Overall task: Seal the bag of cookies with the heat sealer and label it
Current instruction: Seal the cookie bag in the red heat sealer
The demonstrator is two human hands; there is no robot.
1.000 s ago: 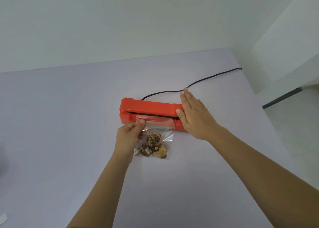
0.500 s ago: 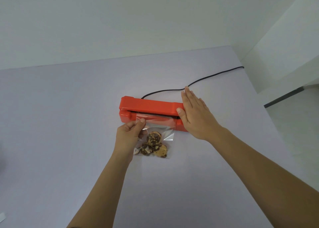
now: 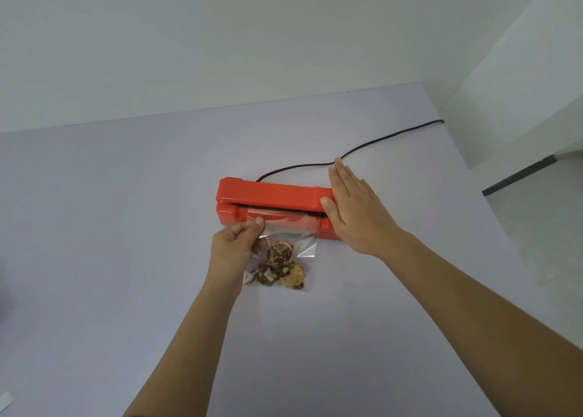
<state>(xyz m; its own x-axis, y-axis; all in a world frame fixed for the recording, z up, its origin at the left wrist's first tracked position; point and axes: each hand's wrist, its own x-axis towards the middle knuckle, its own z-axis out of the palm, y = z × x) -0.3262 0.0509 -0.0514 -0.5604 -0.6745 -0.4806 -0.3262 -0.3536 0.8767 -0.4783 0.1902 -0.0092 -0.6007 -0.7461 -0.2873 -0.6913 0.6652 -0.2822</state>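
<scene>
Two bare, sleeveless forearms (image 3: 195,337)

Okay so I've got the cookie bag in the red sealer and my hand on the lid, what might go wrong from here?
1. The left hand pinches only the left side of the bag, so the free right edge may sit crooked or wrinkled in the heat sealer and probably seal unevenly.
2. The right hand presses at the lid's right end, thumb by the slot; it may get pinched or feel heat.
3. The cookies weigh down the bag's near end and might tug the mouth out.
</scene>
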